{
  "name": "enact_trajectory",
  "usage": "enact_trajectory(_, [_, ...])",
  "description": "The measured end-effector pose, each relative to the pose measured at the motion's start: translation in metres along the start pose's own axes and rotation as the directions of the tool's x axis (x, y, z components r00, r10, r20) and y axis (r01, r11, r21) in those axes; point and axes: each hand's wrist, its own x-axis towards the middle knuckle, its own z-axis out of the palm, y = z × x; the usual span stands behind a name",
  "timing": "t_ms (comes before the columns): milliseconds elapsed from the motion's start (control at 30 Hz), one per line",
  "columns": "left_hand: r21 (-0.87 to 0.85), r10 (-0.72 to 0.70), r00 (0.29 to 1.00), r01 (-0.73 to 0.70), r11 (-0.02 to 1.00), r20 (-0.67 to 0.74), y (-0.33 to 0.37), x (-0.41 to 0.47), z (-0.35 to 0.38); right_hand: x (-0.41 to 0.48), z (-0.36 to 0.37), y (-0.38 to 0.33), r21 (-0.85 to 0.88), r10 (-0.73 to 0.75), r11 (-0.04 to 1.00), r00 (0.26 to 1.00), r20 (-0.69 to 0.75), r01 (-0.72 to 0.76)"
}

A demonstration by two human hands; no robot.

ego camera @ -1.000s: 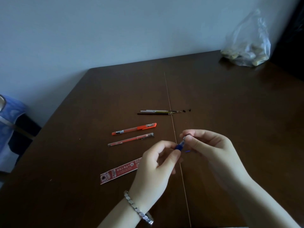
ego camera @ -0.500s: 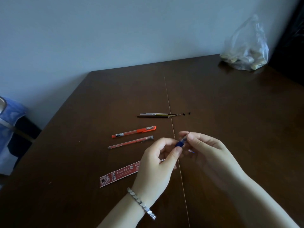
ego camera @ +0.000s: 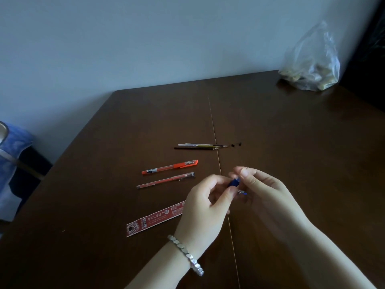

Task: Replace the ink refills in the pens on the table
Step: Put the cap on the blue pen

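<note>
Far left, off the table (ego camera: 291, 142): a blue cloth-covered object (ego camera: 14, 140), not part of the job. On the table nearer the middle lies a red refill packet (ego camera: 155, 219), flat, its right end running under the left hand. Beyond it are two pens, side by side and apart: an orange pen (ego camera: 169, 166), capped, and a clear pen (ego camera: 165, 180) with a red refill showing inside. Farther back is a small bunch of loose refills (ego camera: 200, 146), with black specks (ego camera: 236, 144) just to their right.

The left hand (ego camera: 204, 207), a bracelet (ego camera: 186, 255) on its wrist, has its fingers curled around the blue pen (ego camera: 233, 182) and holds it above the table near the centre seam. The right hand (ego camera: 262, 188) pinches the pen's far end between thumb and forefinger. Only a short blue section shows between the hands. Whether the tip is being unscrewed or a refill seated, cannot tell. A small glinting bit (ego camera: 242, 192) sits just under the right fingers, unclear what.

Step judged: working the blue pen's end. To do it well, the left hand should hold the barrel steady while the right turns or pulls straight along the axis without bending. Small parts should stay over the table so nothing rolls off.

Far right corner: a clear plastic bag (ego camera: 310, 65), untouched.
</note>
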Motion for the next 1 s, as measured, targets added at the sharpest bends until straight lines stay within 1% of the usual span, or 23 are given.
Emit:
enact_trajectory(67, [0.0,-0.003,1.0,0.003,1.0,-0.002,-0.001,0.001,-0.001,0.0,0.0,-0.001,0.023,-0.026,0.999,1.0,0.009,0.026])
enact_trajectory(167, [0.021,0.012,1.0,-0.012,1.0,0.005,0.0,0.002,-0.001,0.001,0.0,-0.003,-0.005,-0.026,1.0,0.999,-0.022,0.026])
enact_trajectory(333, [-0.007,0.0,1.0,0.0,1.0,-0.015,0.001,0.002,0.001,0.0,-0.001,-0.003,0.009,0.004,1.0,0.998,0.058,-0.005])
enact_trajectory(400, [-0.003,0.009,1.0,-0.009,1.0,-0.011,0.0,0.003,0.001,0.0,-0.002,-0.001,0.033,-0.005,0.999,0.999,0.044,0.003])
enact_trajectory(500, [0.053,0.039,0.999,-0.039,0.998,0.004,-0.001,0.002,0.001,0.001,-0.002,0.001,0.061,0.009,0.998,1.0,-0.005,-0.009])
enact_trajectory(567, [0.123,0.081,0.997,-0.079,0.989,-0.016,-0.004,0.0,0.003,0.001,-0.001,0.002,0.079,0.035,0.996,0.998,-0.053,-0.03])
enact_trajectory(600, [0.174,0.124,0.991,-0.115,0.978,-0.046,-0.006,-0.001,0.005,0.0,-0.001,0.004,0.098,0.044,0.995,0.996,-0.081,-0.036])
enact_trajectory(667, [0.272,0.234,0.966,-0.197,0.942,-0.113,-0.011,-0.001,0.007,0.0,0.001,0.005,0.126,0.045,0.992,0.992,-0.119,-0.03])
enact_trajectory(733, [0.341,0.316,0.937,-0.251,0.906,-0.15,-0.015,-0.001,0.01,-0.001,0.005,0.006,0.13,0.023,0.992,0.988,-0.156,-0.002])
enact_trajectory(800, [0.371,0.368,0.913,-0.284,0.884,-0.177,-0.017,-0.001,0.012,-0.003,0.008,0.007,0.115,-0.01,0.993,0.983,-0.185,0.032])
enact_trajectory(833, [0.354,0.372,0.91,-0.291,0.889,-0.186,-0.015,-0.002,0.012,-0.005,0.009,0.008,0.09,-0.031,0.995,0.983,-0.182,0.048])
enact_trajectory(867, [0.305,0.347,0.919,-0.281,0.91,-0.189,-0.013,-0.002,0.011,-0.006,0.008,0.01,0.065,-0.047,0.996,0.985,-0.165,0.058])
enact_trajectory(900, [0.227,0.288,0.941,-0.245,0.943,-0.177,-0.009,-0.002,0.008,-0.007,0.008,0.01,0.05,-0.051,0.997,0.989,-0.141,0.058])
enact_trajectory(933, [0.122,0.195,0.971,-0.178,0.976,-0.141,-0.006,-0.002,0.006,-0.009,0.006,0.011,0.051,-0.046,0.997,0.992,-0.114,0.052])
enact_trajectory(967, [-0.008,0.077,0.995,-0.078,0.997,-0.07,-0.003,-0.001,0.003,-0.009,0.004,0.011,0.059,-0.039,0.997,0.996,-0.081,0.044])
enact_trajectory(1000, [-0.143,-0.04,0.999,0.043,0.989,0.022,-0.002,0.0,0.0,-0.01,0.002,0.011,0.061,-0.039,0.997,0.998,-0.045,0.042])
